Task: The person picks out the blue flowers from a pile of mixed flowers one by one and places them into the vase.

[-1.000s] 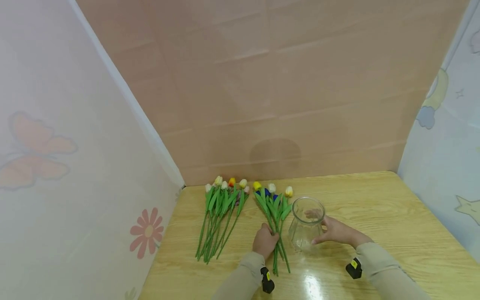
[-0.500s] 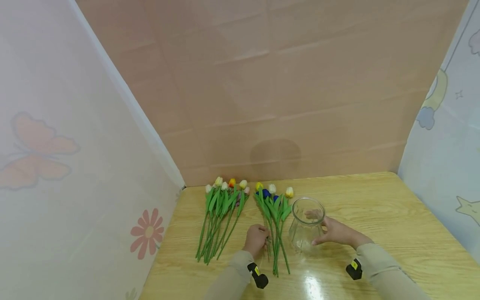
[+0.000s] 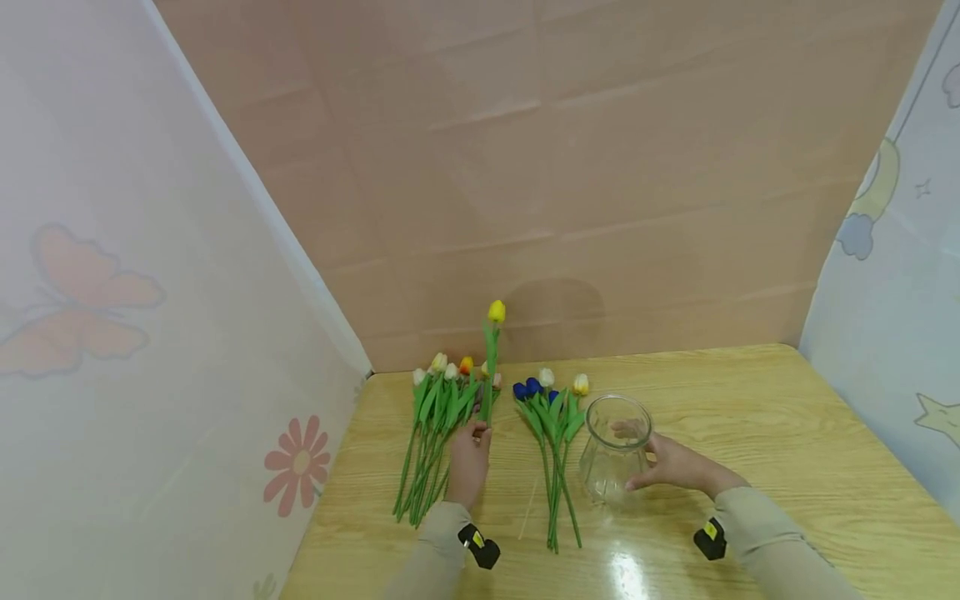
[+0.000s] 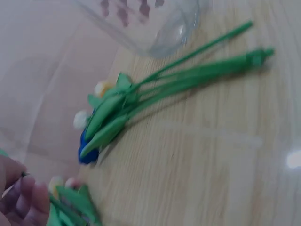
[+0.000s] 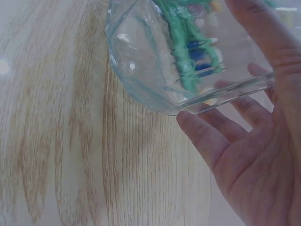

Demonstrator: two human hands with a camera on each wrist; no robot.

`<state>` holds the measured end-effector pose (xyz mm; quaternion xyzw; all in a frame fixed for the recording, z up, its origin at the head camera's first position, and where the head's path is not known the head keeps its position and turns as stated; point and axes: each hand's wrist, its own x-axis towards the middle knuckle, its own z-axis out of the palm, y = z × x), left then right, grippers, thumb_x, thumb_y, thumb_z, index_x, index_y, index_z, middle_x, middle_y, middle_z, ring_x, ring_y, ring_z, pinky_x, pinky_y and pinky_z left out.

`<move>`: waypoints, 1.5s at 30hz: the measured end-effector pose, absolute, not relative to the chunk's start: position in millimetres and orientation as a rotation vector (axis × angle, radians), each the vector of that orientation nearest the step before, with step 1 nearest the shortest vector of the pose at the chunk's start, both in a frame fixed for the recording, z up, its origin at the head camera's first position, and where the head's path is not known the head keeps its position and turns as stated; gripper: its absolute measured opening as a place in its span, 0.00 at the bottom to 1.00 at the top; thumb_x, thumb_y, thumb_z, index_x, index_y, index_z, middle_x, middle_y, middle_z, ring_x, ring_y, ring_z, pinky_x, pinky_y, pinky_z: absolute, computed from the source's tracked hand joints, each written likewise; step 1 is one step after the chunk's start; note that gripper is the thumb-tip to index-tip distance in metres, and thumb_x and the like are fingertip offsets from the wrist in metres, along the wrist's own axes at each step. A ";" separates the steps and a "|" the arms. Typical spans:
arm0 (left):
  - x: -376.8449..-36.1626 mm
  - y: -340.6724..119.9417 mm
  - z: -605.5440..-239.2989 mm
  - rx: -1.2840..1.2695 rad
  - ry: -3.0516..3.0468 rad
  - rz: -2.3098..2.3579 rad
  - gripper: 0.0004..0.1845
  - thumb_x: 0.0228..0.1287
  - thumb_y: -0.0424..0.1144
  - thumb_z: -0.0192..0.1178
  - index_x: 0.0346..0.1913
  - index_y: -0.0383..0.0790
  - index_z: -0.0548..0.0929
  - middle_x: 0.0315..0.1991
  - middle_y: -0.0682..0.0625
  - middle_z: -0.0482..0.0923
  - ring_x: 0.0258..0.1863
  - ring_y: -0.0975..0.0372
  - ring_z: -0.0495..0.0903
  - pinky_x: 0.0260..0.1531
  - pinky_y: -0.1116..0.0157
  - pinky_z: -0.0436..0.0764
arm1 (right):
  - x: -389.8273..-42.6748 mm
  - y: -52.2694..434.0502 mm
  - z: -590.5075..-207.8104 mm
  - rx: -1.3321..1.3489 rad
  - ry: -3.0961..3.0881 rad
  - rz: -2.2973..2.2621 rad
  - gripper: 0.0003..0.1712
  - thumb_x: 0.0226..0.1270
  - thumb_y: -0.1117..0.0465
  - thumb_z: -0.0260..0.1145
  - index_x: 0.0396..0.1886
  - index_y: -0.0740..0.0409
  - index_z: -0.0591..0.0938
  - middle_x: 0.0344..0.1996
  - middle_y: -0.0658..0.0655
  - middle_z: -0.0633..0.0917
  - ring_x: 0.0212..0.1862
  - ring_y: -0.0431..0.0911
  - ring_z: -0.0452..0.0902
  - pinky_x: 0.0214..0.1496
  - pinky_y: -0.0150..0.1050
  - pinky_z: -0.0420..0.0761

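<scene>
A yellow tulip (image 3: 497, 312) stands raised above the left bunch, its stem pinched by my left hand (image 3: 471, 462). In the left wrist view only the fingertips of this left hand (image 4: 21, 197) show, at the lower left corner. My right hand (image 3: 678, 462) holds a clear glass vase (image 3: 598, 467) from its right side, thumb in front and fingers behind. Close up, the right hand (image 5: 254, 155) curves around the glass vase (image 5: 136, 70). A small bunch of tulips (image 3: 553, 429) with blue, white and pale yellow heads lies just left of the vase.
A larger tulip bunch (image 3: 431, 433) with white, orange and pinkish heads lies on the left of the wooden table (image 3: 765, 417). A brown backdrop (image 3: 675, 208) rises behind the table, with patterned panels on both sides.
My left hand has left the small bunch and moved left, lifting the yellow tulip out of it to an upright pose. My right hand and the vase have stayed in place.
</scene>
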<state>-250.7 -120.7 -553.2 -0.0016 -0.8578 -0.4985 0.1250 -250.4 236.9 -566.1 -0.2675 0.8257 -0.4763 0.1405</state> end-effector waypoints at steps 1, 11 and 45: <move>-251.7 -126.9 -551.0 0.006 -2.487 -1.378 0.08 0.70 0.34 0.57 0.46 0.34 0.81 0.37 0.44 0.79 0.27 0.56 0.79 0.20 0.68 0.76 | -250.3 236.7 -566.1 -0.770 2.388 -1.375 0.53 0.54 0.58 0.76 0.74 0.60 0.55 0.71 0.71 0.59 0.66 0.78 0.53 0.54 0.74 0.66; -255.1 -190.6 -540.0 0.126 -2.508 -0.801 0.12 0.66 0.31 0.60 0.52 0.34 0.80 0.37 0.44 0.78 0.27 0.59 0.79 0.21 0.65 0.76 | -250.1 235.5 -565.0 -0.782 2.380 -1.382 0.54 0.54 0.58 0.76 0.74 0.63 0.54 0.71 0.72 0.59 0.66 0.78 0.54 0.55 0.75 0.64; -252.7 -214.4 -590.1 0.013 -2.814 -0.390 0.17 0.63 0.27 0.61 0.54 0.41 0.81 0.52 0.33 0.80 0.36 0.47 0.85 0.19 0.58 0.82 | -249.9 237.4 -565.7 -0.788 2.362 -1.386 0.54 0.55 0.59 0.75 0.75 0.61 0.53 0.71 0.73 0.57 0.66 0.80 0.52 0.52 0.74 0.68</move>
